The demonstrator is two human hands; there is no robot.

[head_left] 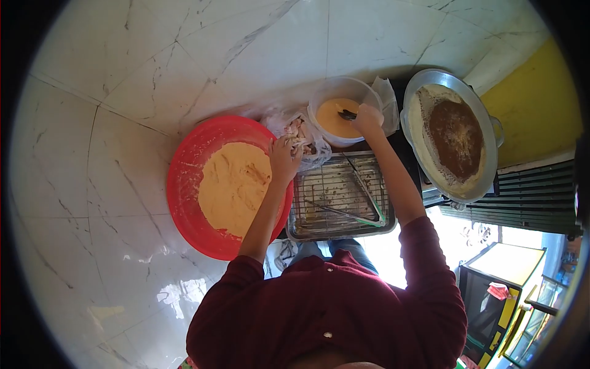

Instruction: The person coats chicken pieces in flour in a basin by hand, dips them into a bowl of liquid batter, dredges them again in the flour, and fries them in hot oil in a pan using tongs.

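Note:
My left hand (286, 158) is over the right rim of a red basin (183, 184) that holds pale yellow flour. Its fingers look apart and lie at the edge of a clear plastic bag (319, 157) with raw meat pieces (299, 132), probably chicken. My right hand (369, 119) is closed round a dark utensil (347, 115), whose exact kind I cannot make out. The utensil's dark end is over or in orange batter (335, 123) inside a translucent white tub (319, 89). My right hand is at the tub's right rim.
A metal tray with a wire rack (313, 197) lies in front of me, with green-tipped tongs (369, 203) on it. To the right, a large pan (424, 80) holds brown, foaming oil (455, 135). A yellow-framed cabinet (504, 270) stands lower right; a tiled wall (264, 49) is ahead.

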